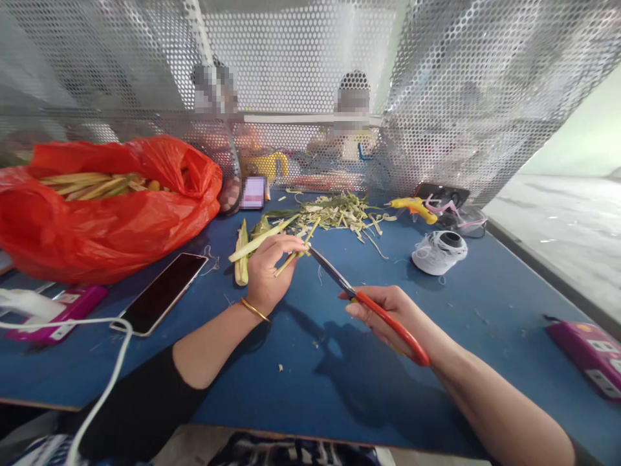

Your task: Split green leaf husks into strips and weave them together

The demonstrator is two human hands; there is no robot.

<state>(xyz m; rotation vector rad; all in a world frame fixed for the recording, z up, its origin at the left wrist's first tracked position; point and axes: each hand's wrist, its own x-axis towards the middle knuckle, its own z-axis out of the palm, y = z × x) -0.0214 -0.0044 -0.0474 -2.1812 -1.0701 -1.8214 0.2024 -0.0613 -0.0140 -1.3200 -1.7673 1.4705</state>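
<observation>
My left hand (272,272), with a gold bangle at the wrist, pinches a thin pale-green plant stalk (285,264) between thumb and fingers. In my right hand (395,310) are red-handled scissors (388,320), their blades pointing up and left. The blade tips touch or nearly touch the stalk at my left fingertips; whether they are closed on it I cannot tell. Just beyond my left hand lie thicker pale-green stalk pieces (241,259). A heap of cut green and cream scraps (334,212) lies behind the stalk.
A red plastic bag (121,243) of stalks fills the left, near a dark phone (162,294) and a purple power strip (87,304). At right are white thread (436,252), a yellow glue gun (414,207) and another purple power strip (589,349). A perforated metal screen (301,58) stands behind.
</observation>
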